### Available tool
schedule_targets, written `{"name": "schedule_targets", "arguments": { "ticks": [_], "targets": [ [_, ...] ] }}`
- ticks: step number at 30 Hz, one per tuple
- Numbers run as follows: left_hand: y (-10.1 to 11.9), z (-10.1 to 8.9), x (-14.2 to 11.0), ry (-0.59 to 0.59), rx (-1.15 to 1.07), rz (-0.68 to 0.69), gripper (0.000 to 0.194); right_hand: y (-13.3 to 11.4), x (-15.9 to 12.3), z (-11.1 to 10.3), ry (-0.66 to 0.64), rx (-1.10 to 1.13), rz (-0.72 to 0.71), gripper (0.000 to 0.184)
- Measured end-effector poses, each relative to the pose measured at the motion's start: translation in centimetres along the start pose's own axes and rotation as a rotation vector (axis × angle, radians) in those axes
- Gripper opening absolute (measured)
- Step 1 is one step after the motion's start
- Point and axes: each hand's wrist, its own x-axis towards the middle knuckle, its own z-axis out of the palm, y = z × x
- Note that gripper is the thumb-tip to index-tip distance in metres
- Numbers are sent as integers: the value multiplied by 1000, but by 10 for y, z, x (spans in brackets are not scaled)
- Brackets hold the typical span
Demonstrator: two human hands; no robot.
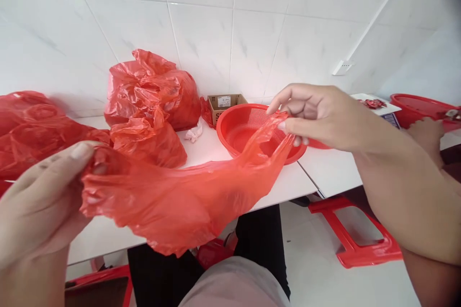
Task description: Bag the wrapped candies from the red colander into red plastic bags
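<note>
A thin red plastic bag (180,201) is stretched between both my hands above the white table's front edge. My left hand (39,201) is closed, gripping one bunched end of the bag at the lower left. My right hand (313,112) pinches the bag's other end, a handle loop, between thumb and fingers, above a red mesh colander (237,129). The bag sags in the middle and hangs in front of my lap.
Filled red plastic bags (151,100) lie on the white table (324,172) at left and against the tiled wall. A small cardboard box (225,103) stands behind the colander. Another person's hand (428,136) and a red basin (421,108) are at far right. A red stool (356,235) stands on the floor.
</note>
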Motion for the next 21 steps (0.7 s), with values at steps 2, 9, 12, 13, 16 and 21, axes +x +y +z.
{"name": "schedule_targets", "arguments": {
  "ticks": [2,9,12,13,16,21],
  "targets": [
    [2,1,4,-35,-40,-13,37,-4,1,1,-11,32,-15,13],
    [4,15,-4,-115,-74,-51,41,-16,10,10,33,45,-85,11],
    [-1,16,2,-236,-18,-70,33,-16,12,15,56,42,-100,11],
    [-3,16,4,-279,10,-52,29,-15,12,15,60,36,-99,12],
    [-4,18,10,-313,21,30,26,-11,12,16,55,5,-83,12],
    [-3,43,11,-357,-154,17,30,-8,17,19,-7,8,-86,15]
  ]
}}
